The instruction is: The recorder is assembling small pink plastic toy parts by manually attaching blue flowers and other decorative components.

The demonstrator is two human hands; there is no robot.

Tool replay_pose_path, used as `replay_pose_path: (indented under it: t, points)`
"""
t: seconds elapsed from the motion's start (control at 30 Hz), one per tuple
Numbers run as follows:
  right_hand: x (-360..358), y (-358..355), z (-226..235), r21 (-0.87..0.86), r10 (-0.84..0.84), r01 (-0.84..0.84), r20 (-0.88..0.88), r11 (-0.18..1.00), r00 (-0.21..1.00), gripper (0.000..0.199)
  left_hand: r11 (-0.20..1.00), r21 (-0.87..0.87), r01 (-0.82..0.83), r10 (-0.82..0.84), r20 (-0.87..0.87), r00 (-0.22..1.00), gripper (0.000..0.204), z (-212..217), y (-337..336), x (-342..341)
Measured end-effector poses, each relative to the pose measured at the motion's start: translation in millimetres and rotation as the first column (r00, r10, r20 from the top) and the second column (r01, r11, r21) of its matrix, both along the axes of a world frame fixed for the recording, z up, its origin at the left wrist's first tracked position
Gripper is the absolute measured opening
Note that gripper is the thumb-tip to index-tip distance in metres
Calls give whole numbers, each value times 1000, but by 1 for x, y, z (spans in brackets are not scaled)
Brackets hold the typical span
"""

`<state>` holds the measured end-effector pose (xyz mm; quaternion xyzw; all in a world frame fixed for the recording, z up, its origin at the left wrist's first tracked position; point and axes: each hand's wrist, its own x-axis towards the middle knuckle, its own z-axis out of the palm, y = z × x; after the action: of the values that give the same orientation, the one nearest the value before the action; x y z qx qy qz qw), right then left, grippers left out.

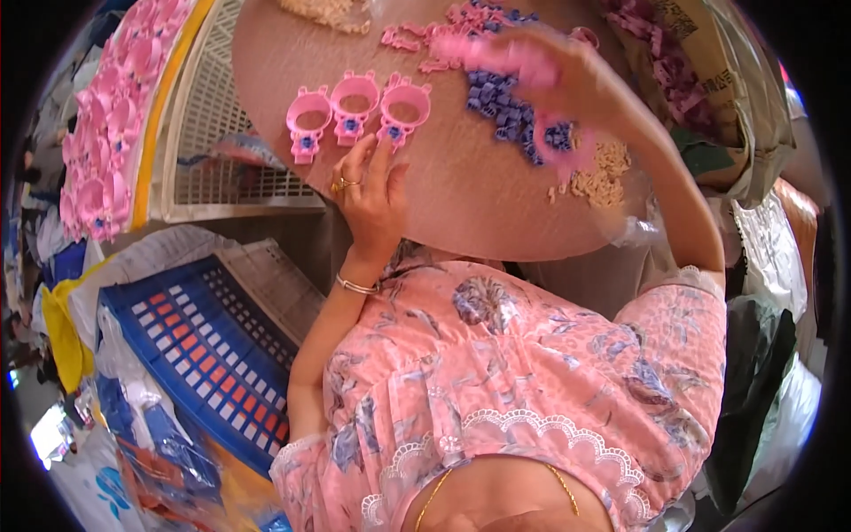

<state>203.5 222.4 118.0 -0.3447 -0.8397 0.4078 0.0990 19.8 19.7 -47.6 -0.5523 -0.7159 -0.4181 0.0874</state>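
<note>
Three pink plastic ring-shaped pieces with small ears stand in a row on the round table: a left one point(308, 122), a middle one point(355, 107) and a right one point(403, 110). Each carries a small blue part at its lower front. My left hand point(370, 191) lies below the right piece, fingers stretched and thumb apart, fingertips at its lower end. Over the heaps my right hand point(581, 84) is smeared by motion. Blurred pink shapes point(505, 60) show at its fingers; whether it grips them is unclear. Under it lies a heap of small blue parts point(505, 102).
Small pink parts point(406, 38) lie at the far side. Beige parts form one pile point(603, 176) at right, another point(328, 12) at the far left. A white crate point(244, 191) and a tray of pink pieces point(115, 133) stand left; a blue basket point(208, 355) sits below. An open sack point(740, 97) stands right.
</note>
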Motion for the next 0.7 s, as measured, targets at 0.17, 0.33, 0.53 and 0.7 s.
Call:
replay_pose_path:
  t: [0.17, 0.33, 0.53, 0.7]
  points:
    - [24, -60, -63, 353, 539, -516, 38, 780, 841, 49, 971, 195, 141, -164, 104, 981, 42, 16, -2, 3]
    - [25, -60, -80, 398, 575, -558, 89, 728, 813, 62, 934, -76, 349, -357, -193, 914, 41, 28, -5, 6]
    - [37, -71, -101, 14, -64, 73, -324, 997, 944, 52, 940, -91, 329, -341, -229, 912, 28, 20, -10, 13]
    - [20, -114, -128, -335, -538, 421, -525, 843, 659, 56, 923, -53, 381, -385, -156, 910, 27, 19, -10, 23]
